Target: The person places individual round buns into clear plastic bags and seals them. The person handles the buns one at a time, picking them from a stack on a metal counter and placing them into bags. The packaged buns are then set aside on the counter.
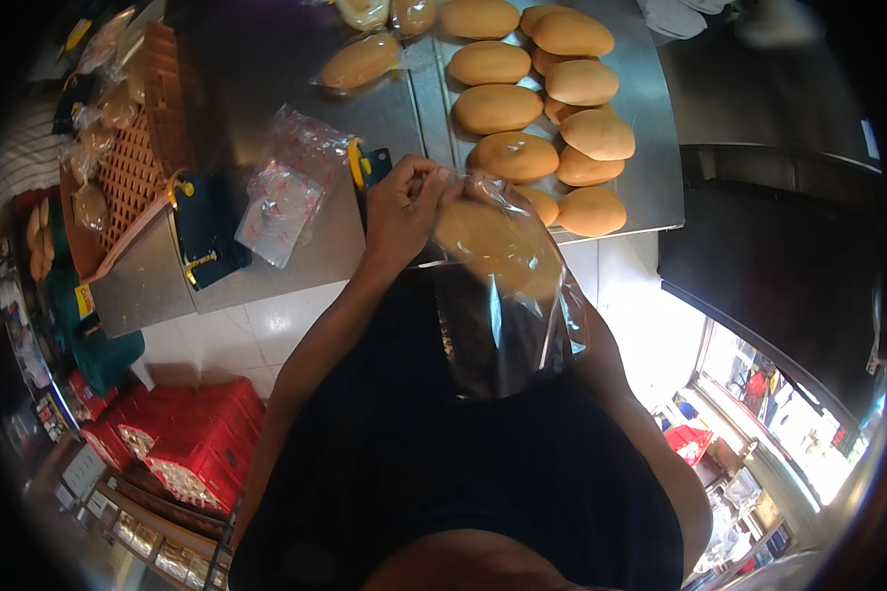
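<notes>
A clear plastic bag (499, 354) with an oval bread loaf (491, 240) in its upper part hangs before my body. My left hand (406, 210) pinches the bag's upper left edge between thumb and fingers. Mostly hidden behind the loaf, my right hand (516, 198) holds the bag's upper side; only parts of its fingers show through the film. Just beyond lie rows of unwrapped oval loaves (497, 108) on a metal tray (647, 177), some stacked on others. Left of my hands is a pile of printed plastic bags (279, 210).
A bagged loaf (362, 60) lies on the steel table (225, 96). An orange plastic basket (159, 103) with bagged buns stands at the left. Dark blue tape dispensers (211, 229) sit at the table's front edge. Red crates (207, 436) are on the floor at lower left.
</notes>
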Demonstrator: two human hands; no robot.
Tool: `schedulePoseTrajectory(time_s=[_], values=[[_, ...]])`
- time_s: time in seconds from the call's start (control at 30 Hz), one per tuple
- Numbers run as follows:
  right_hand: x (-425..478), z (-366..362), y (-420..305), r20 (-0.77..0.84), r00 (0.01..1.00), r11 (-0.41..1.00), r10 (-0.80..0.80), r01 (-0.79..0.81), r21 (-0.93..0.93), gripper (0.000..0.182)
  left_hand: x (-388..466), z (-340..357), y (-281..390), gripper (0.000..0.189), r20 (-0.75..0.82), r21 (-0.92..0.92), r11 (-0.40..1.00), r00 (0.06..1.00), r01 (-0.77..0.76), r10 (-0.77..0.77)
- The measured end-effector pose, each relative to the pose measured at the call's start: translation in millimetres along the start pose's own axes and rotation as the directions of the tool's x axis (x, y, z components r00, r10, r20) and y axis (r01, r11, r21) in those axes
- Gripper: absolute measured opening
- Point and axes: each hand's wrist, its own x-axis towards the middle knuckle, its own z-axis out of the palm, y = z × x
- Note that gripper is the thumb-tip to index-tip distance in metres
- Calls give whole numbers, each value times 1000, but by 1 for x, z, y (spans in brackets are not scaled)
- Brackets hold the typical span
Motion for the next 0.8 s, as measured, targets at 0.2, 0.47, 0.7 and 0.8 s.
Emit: schedulePoseTrajectory(time_s=[0.2, 0.47, 0.7, 0.8], values=[[8, 58, 14, 125, 969, 968, 213, -192, -163, 30, -16, -54, 1, 20, -25, -164, 981, 993, 106, -112], [17, 112, 4, 117, 987, 897, 112, -50, -440, 34, -92, -124, 31, 49, 714, -497, 419, 633, 759, -300], [25, 141, 0, -148, 983, 975, -112, 80, -205, 38, -65, -123, 34, 37, 301, -646, 689, 939, 328, -165], [20, 140, 0, 97, 980, 420, -176, 164, -893, 38, -62, -130, 45, 44, 249, -629, 771, 965, 96, 83]])
